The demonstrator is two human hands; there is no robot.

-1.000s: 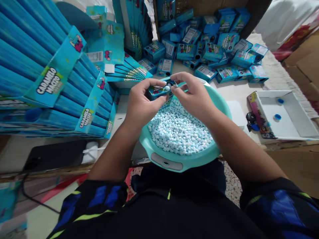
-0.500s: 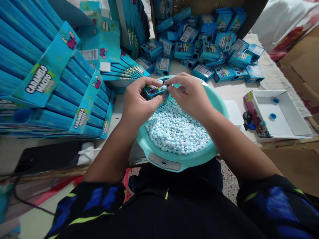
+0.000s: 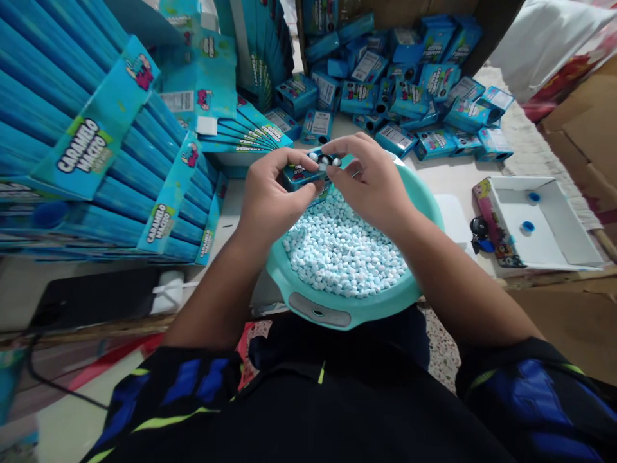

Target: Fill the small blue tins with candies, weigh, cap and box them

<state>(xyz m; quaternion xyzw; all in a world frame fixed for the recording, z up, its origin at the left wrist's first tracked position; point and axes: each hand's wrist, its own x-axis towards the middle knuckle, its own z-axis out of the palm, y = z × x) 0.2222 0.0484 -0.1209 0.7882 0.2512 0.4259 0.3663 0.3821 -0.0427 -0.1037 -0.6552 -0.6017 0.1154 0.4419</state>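
LH (image 3: 270,199), RH (image 3: 376,183) curled at box (image 3: 297,173)

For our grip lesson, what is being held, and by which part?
The left hand holds a small blue box around its body; the right hand is at its open end.

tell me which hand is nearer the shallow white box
Right. The right hand is left of the shallow white box, apart from it; the left hand is farther left, gripping a small blue carton.
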